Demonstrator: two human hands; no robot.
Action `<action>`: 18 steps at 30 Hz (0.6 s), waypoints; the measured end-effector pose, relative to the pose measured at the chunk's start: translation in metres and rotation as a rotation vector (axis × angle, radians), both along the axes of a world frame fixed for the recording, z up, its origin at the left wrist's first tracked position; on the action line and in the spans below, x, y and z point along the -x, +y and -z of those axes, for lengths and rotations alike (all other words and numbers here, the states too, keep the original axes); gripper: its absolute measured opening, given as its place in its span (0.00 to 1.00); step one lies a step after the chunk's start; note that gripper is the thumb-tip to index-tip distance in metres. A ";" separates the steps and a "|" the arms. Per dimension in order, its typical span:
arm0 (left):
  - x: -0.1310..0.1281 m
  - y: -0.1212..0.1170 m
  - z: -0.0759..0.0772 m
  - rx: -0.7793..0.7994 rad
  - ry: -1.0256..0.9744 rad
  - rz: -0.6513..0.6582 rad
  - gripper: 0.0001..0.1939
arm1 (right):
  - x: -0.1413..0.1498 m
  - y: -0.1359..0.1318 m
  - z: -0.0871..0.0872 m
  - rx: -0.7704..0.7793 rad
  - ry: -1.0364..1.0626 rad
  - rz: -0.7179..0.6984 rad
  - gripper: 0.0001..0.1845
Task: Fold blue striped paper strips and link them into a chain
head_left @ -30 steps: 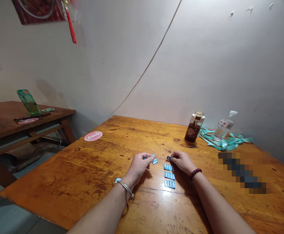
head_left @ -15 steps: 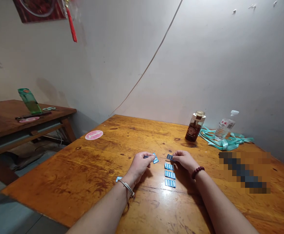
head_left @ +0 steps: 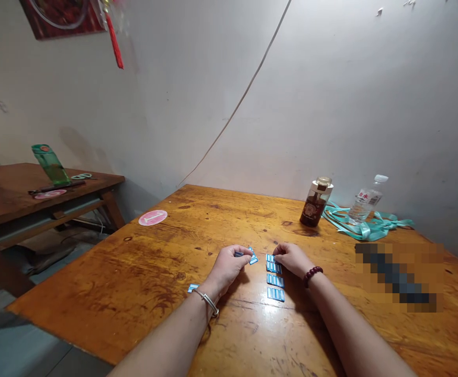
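At the middle of the wooden table [head_left: 142,267], three small blue ribbed pieces [head_left: 275,280] form a column, the top one [head_left: 273,264] touched by the narrowly closed fingertips of the right hand [head_left: 291,260], though whether they grip it is hard to tell; the left hand [head_left: 227,268] pinches a dark-and-blue piece [head_left: 251,255] between thumb and fingers, a loose blue piece [head_left: 192,288] lying near its wrist, with a brown bottle [head_left: 314,209] farther off

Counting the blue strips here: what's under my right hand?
Your right hand lies over the wooden table; its fingers touch the top blue strip. Whatever lies beneath the palm is hidden.
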State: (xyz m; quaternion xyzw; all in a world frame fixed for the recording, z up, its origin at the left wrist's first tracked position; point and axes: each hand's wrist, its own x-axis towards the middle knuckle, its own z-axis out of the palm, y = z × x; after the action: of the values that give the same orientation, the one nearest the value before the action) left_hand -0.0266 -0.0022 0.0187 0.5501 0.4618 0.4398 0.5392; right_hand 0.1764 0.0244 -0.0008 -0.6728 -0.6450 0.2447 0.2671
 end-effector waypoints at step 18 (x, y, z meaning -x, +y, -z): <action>-0.001 -0.003 0.001 -0.004 -0.020 0.002 0.15 | 0.001 -0.015 -0.028 -0.348 0.124 0.174 0.14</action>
State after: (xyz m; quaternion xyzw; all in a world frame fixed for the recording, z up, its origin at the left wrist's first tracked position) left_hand -0.0258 -0.0047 0.0174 0.5472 0.4550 0.4455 0.5431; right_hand 0.1752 0.0098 0.0275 -0.6535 -0.5991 0.1468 0.4387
